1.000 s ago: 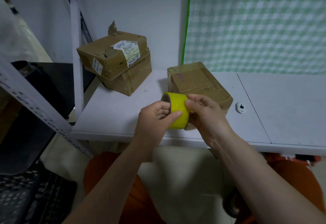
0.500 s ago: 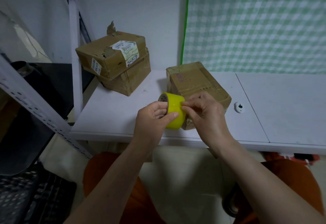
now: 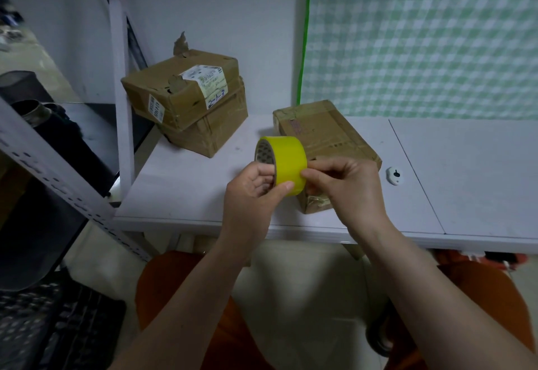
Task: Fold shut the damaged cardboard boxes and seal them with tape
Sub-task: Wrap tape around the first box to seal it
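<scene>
Left hand (image 3: 256, 192) grips the yellow tape roll (image 3: 286, 165) above the white table's (image 3: 186, 189) front edge; right hand (image 3: 346, 187) pinches the roll's outer face. Nearest cardboard box (image 3: 326, 136) lies closed just behind the roll

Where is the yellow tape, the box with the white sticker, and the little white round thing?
yellow tape (image 3: 286, 163), head view, on its outer band.
box with the white sticker (image 3: 186, 90), head view, on its top.
little white round thing (image 3: 394, 175), head view, on its middle.

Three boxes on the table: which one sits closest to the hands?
The lone box right behind the tape roll. The other two are stacked at the table's far left, near the shelf post.
</scene>
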A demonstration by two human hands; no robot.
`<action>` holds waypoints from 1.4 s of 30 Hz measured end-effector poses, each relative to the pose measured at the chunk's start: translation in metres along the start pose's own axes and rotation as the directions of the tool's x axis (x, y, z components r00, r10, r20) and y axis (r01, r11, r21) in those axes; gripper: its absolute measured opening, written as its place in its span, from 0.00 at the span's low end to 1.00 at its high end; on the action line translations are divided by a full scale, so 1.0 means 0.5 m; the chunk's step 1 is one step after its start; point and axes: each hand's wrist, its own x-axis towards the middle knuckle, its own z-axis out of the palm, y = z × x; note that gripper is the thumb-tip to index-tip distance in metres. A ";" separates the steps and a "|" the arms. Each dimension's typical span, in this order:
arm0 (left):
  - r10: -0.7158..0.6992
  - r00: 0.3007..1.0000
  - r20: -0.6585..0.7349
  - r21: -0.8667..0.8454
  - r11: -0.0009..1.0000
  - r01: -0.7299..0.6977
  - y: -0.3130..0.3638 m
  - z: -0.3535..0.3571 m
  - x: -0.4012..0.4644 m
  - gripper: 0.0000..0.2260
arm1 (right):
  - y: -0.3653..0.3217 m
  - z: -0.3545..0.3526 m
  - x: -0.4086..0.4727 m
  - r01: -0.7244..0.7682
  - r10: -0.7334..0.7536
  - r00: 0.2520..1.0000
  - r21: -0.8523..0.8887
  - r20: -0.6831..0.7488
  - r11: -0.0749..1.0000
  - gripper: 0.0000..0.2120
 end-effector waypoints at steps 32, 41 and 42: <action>0.187 0.982 -0.029 0.239 0.955 -0.175 -0.025 0.019 -0.009 0.10 | 0.010 -0.006 -0.010 -0.023 0.030 0.998 0.102 -0.062 0.995 0.06; 0.169 0.985 -0.047 0.254 0.955 -0.152 -0.026 0.022 -0.015 0.10 | 0.003 -0.005 -0.013 0.057 -0.075 0.989 -0.143 -0.123 0.988 0.10; 0.168 0.985 -0.042 0.254 0.955 -0.152 -0.025 0.022 -0.015 0.09 | 0.003 -0.006 -0.013 0.068 -0.087 0.989 -0.160 -0.117 0.985 0.10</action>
